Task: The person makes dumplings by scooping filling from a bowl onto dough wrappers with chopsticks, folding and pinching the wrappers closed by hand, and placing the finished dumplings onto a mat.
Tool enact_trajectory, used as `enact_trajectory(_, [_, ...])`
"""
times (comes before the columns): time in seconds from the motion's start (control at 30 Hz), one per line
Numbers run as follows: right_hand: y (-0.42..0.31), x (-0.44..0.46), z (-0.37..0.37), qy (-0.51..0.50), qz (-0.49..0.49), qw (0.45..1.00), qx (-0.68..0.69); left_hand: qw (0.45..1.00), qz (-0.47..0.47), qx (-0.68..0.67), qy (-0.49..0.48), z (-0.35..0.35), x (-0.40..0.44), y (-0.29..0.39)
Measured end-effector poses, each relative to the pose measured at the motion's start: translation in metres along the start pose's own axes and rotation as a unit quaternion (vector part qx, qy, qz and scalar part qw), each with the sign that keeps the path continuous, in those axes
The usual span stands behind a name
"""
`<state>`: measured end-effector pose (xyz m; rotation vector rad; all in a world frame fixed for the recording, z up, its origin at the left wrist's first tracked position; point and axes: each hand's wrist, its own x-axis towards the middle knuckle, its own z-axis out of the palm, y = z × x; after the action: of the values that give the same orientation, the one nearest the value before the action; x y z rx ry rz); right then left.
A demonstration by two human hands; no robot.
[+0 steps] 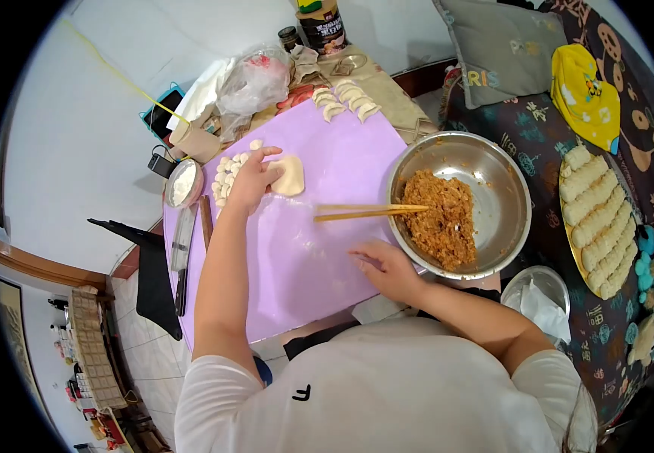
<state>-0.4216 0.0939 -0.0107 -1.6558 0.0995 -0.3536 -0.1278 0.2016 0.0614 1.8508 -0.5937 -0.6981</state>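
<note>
My left hand [253, 180] is over the left part of a purple board, fingers apart, its fingertips at the left edge of a round dough wrapper [290, 178]. Whether one wrapper or a stack lies there I cannot tell. Beside this hand sit several small dough pieces [225, 178]. My right hand [389, 270] is loosely open near the board's front right edge, with nothing visible in it. Close to it stands a steel bowl [504, 198] of brown minced filling [440, 219]. A pair of chopsticks [361, 212] rests across its rim, tips in the filling.
Folded dumplings [347, 98] lie in rows on the board's far end. A rolling pin [206, 219], a knife [182, 260] and a bowl of flour [184, 183] are at left. On the sofa at right are a tray of long dough rolls [598, 223] and a smaller bowl [538, 296].
</note>
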Motion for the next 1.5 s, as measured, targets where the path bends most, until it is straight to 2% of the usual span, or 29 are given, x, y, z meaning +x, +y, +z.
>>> enact_trajectory(0.03, [-0.004,0.001,0.007,0.017,0.005,0.999,0.038,0.999,0.007,-0.035,-0.021,0.002,-0.016,0.003])
enact_trajectory(0.1, [-0.015,0.004,0.020,-0.022,0.075,0.976,0.205,0.992,0.017,-0.105,-0.063,0.006,-0.052,0.007])
enact_trajectory(0.13, [-0.020,0.006,0.028,-0.041,0.111,0.950,0.288,0.988,0.007,-0.137,-0.077,0.013,-0.073,0.013])
enact_trajectory(0.2, [-0.036,0.014,0.050,-0.035,0.147,0.862,0.484,0.974,-0.013,-0.200,-0.102,0.030,-0.112,0.024])
enact_trajectory(0.23, [-0.042,0.016,0.060,-0.031,0.159,0.802,0.575,0.977,0.002,-0.169,-0.131,0.032,-0.120,0.017])
enact_trajectory(0.33, [-0.037,0.020,0.077,-0.019,0.136,0.758,0.638,0.992,0.076,-0.034,-0.094,0.048,-0.148,0.027])
enact_trajectory(0.37, [-0.035,0.016,0.077,-0.013,0.152,0.755,0.638,0.994,0.094,0.040,-0.048,0.041,-0.149,0.025])
enact_trajectory(0.47, [-0.055,-0.008,0.053,0.020,0.184,0.759,0.624,0.995,0.056,0.029,0.080,0.025,-0.131,0.001])
enact_trajectory(0.57, [-0.077,-0.047,0.016,0.042,0.208,0.792,0.573,0.996,0.078,0.006,-0.052,0.062,-0.112,-0.015])
enact_trajectory(0.67, [-0.074,-0.086,-0.015,0.091,0.178,0.797,0.570,0.977,0.090,-0.163,-0.106,0.118,-0.102,0.008])
enact_trajectory(0.7, [-0.068,-0.100,-0.027,0.102,0.171,0.783,0.589,0.969,0.105,-0.196,-0.108,0.131,-0.097,0.019])
enact_trajectory(0.8, [-0.073,-0.135,-0.060,0.108,0.149,0.815,0.549,0.976,0.090,-0.143,-0.139,0.149,-0.077,0.035])
enact_trajectory(0.93, [-0.073,-0.172,-0.083,0.220,0.164,0.808,0.522,0.978,0.197,0.029,-0.053,0.150,-0.105,0.078])
enact_trajectory(0.97, [-0.067,-0.178,-0.088,0.238,0.166,0.805,0.517,0.975,0.215,0.021,-0.045,0.149,-0.117,0.088])
enact_trajectory(1.07, [-0.051,-0.181,-0.096,0.274,0.165,0.784,0.532,0.947,0.309,0.048,-0.080,0.157,-0.129,0.089])
enact_trajectory(1.13, [-0.047,-0.177,-0.099,0.294,0.168,0.766,0.546,0.937,0.331,0.083,-0.081,0.179,-0.129,0.085])
enact_trajectory(1.23, [-0.042,-0.172,-0.101,0.278,0.154,0.767,0.556,0.909,0.379,0.156,-0.074,0.200,-0.115,0.076])
enact_trajectory(1.33, [-0.048,-0.165,-0.100,0.286,0.151,0.746,0.583,0.937,0.319,0.113,-0.086,0.202,-0.110,0.065])
enact_trajectory(1.5, [-0.049,-0.162,-0.103,0.269,0.132,0.745,0.596,0.961,0.238,0.061,-0.124,0.193,-0.103,0.055])
